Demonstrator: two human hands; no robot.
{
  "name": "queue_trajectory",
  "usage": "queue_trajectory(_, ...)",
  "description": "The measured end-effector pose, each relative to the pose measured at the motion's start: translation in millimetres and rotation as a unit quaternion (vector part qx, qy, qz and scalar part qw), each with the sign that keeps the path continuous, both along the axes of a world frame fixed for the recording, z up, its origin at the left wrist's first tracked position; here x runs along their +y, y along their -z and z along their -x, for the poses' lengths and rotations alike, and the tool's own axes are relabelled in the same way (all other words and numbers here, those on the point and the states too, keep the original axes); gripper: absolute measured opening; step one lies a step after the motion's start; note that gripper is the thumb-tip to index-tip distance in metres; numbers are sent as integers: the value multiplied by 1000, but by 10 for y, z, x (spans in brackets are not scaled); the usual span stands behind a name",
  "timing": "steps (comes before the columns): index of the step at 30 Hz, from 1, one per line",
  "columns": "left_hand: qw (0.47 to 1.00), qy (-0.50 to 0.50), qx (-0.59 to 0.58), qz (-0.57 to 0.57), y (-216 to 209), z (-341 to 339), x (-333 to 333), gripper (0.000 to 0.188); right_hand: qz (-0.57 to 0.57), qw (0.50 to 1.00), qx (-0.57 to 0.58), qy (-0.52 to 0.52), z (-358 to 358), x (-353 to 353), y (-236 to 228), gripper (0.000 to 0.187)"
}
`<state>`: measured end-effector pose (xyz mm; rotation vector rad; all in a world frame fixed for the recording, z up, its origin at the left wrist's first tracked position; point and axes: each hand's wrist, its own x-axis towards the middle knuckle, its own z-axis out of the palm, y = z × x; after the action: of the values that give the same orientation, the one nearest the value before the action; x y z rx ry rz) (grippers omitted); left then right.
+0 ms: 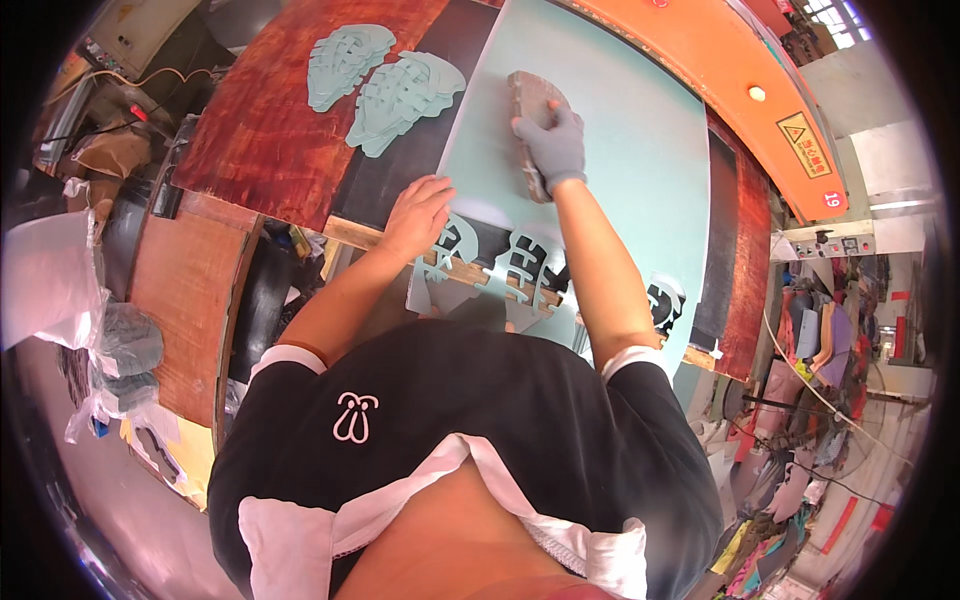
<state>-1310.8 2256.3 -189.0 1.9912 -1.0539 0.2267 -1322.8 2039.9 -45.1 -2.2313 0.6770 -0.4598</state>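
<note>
A pale green sheet of material point(630, 130) lies over the work table, with lattice-shaped holes cut along its near edge. My right hand point(560, 145), in a grey glove, grips a thick brown curved block with a notched edge, like a cutting die point(530, 105). It is over the middle of the sheet; whether it touches the sheet I cannot tell. My bare left hand point(422, 212) rests at the sheet's left edge, beside the cut holes, its fingers stretched out. Left of the sheet sit two stacks of cut green pieces point(350, 60) point(405, 95) with slotted outlines.
An orange machine beam point(740, 80) with a yellow warning label spans the far right side. The table has a worn red-brown surface point(250, 130) and black strips point(385, 180). A brown board point(185, 300) stands at left; coloured material scraps point(810, 340) hang and pile at right.
</note>
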Motion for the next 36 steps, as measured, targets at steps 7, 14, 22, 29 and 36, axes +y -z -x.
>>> queue_trajectory(7, 1000, 11, 12, 13, -37, -15, 6, 27, 115, 980, 161, 25, -246, 131, 383, 81)
queue_trajectory(14, 997, 41, 58, -35, -127, -291, -52, 25, -36, 996, 58, -53, 425, -450, 626, 73)
queue_trajectory(22, 977, -5, 180, 112, -338, -1372, -1148, 41, 245, 949, -30, -195, 546, -352, 877, 92)
queue_trajectory(29, 919, 77, 368, 123, -196, -1543, -1336, 36, 292, 933, -70, -197, 576, -320, 884, 91)
queue_trajectory(36, 848, 70, 475, 223, -292, -1526, -1242, 35, 288, 923, -137, -215, 573, -286, 871, 88)
